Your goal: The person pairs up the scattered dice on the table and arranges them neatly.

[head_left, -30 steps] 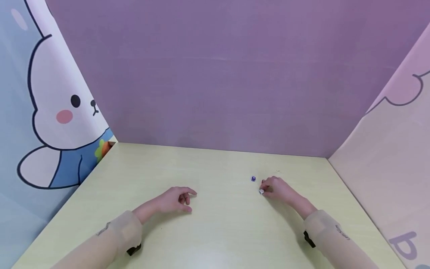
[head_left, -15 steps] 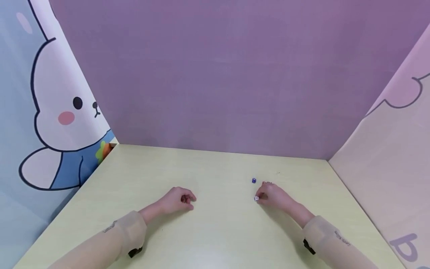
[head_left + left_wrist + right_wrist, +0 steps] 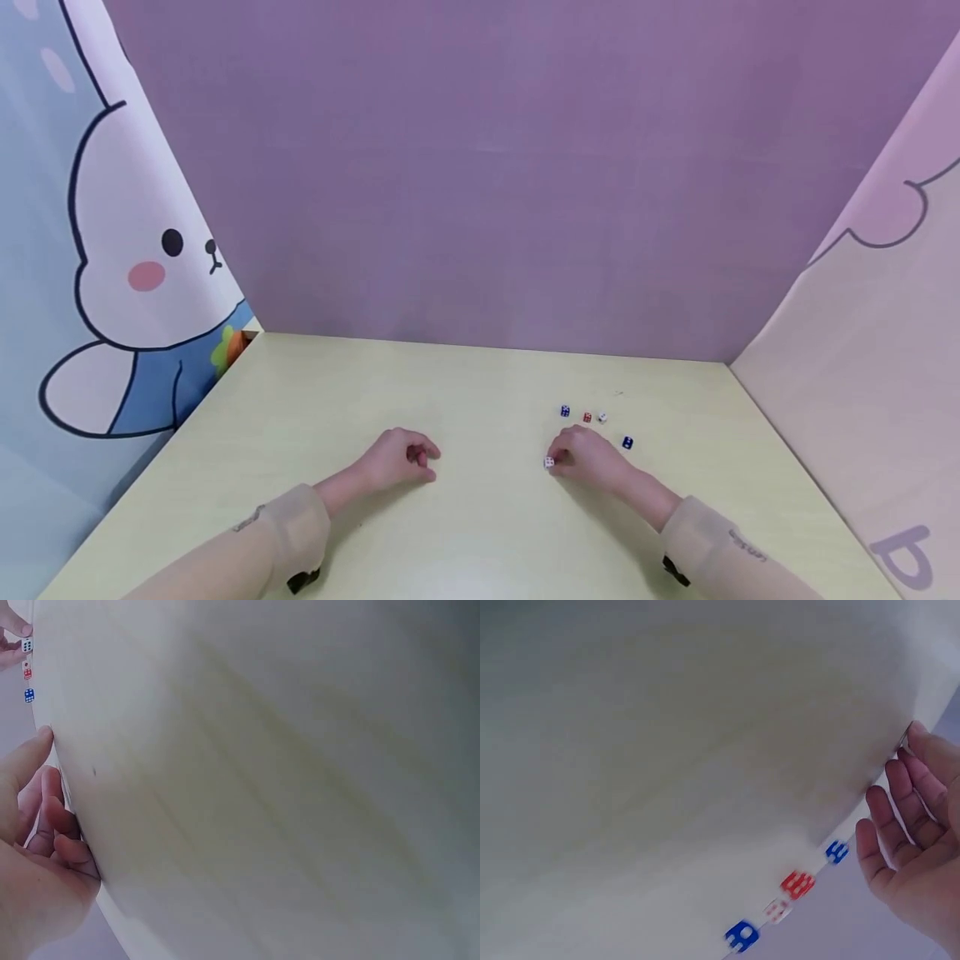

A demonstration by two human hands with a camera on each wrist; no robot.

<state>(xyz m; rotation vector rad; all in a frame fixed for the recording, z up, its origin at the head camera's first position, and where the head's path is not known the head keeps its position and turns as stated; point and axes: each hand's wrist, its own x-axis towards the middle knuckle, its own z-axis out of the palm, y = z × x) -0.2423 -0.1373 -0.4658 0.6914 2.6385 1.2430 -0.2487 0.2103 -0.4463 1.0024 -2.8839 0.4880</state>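
Note:
My right hand (image 3: 587,454) pinches a white die (image 3: 549,462) between thumb and fingertips, low over the table. Behind that hand lie a blue die (image 3: 565,411), a red die (image 3: 587,417) and a second white die (image 3: 602,417), spaced in a short row. Another blue die (image 3: 627,443) sits to the right of the wrist. The right wrist view shows these loose dice, with the red die (image 3: 798,884) mid-row; the pinched one is mostly hidden there. My left hand (image 3: 397,458) rests at the table's left-middle, fingers loosely curled around nothing.
The pale wooden table (image 3: 480,533) ends at a purple panel (image 3: 480,208) at the back. A rabbit-print cloth (image 3: 142,250) hangs on the left side and a pink-white one (image 3: 870,375) on the right.
My right hand has carried the white die left and nearer to me, uncovering the red die, the other white die and the right-hand blue die. The left hand has barely shifted.

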